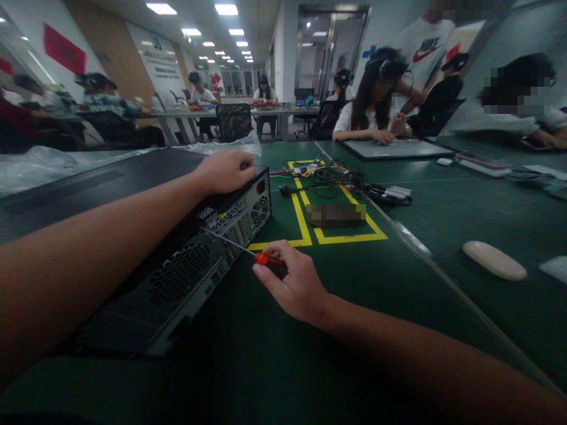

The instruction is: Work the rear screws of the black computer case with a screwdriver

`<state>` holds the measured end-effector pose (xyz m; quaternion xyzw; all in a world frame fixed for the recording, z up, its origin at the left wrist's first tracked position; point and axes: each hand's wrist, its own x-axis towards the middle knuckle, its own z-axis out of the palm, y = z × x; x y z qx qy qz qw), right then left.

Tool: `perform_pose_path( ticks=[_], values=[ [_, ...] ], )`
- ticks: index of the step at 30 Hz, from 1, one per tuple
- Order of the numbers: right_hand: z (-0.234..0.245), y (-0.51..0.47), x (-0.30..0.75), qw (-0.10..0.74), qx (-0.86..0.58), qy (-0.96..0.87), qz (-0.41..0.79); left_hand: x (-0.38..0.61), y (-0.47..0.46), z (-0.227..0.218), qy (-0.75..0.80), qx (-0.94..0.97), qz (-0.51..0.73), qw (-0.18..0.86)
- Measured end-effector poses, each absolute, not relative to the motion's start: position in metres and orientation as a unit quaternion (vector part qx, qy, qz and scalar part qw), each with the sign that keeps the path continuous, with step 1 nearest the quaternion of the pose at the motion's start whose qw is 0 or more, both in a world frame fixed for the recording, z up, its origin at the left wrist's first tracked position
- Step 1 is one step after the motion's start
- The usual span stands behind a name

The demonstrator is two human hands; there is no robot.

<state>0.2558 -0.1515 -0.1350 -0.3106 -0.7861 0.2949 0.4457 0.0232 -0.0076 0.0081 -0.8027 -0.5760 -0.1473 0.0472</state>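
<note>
One orange-black screwdriver (263, 258), right hand (297, 283) grasping; left hand (227, 171) atop black vented computer case (179, 274), grip unclear.

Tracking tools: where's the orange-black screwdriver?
Left of centre in the head view, the screwdriver is in the right hand, pointing at the black boxy computer case.

The left forearm (119, 236) hides part of the computer tower (182, 276), cropped by the left edge. At its rear, the tip of the screwdriver (263, 258) is indistinct; right of the tower, a dark block (336, 216) is pixelated.
</note>
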Motion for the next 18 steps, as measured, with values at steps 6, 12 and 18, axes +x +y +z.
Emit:
perform_pose_path(
  ticks=[6,12,18],
  values=[
    [-0.1362,-0.1515,0.2556,0.447,-0.311,-0.785,0.295,0.0224,-0.0072,0.0074,-0.582,-0.799,-0.142,0.048],
    [-0.136,-0.152,0.2561,0.444,-0.308,-0.784,0.306,0.0239,-0.0093,0.008,-0.584,-0.797,-0.148,0.045],
    [-0.1345,-0.15,0.2565,0.447,-0.291,-0.8,0.273,0.0246,-0.0101,0.0081,-0.579,-0.801,-0.145,0.054]
  ],
)
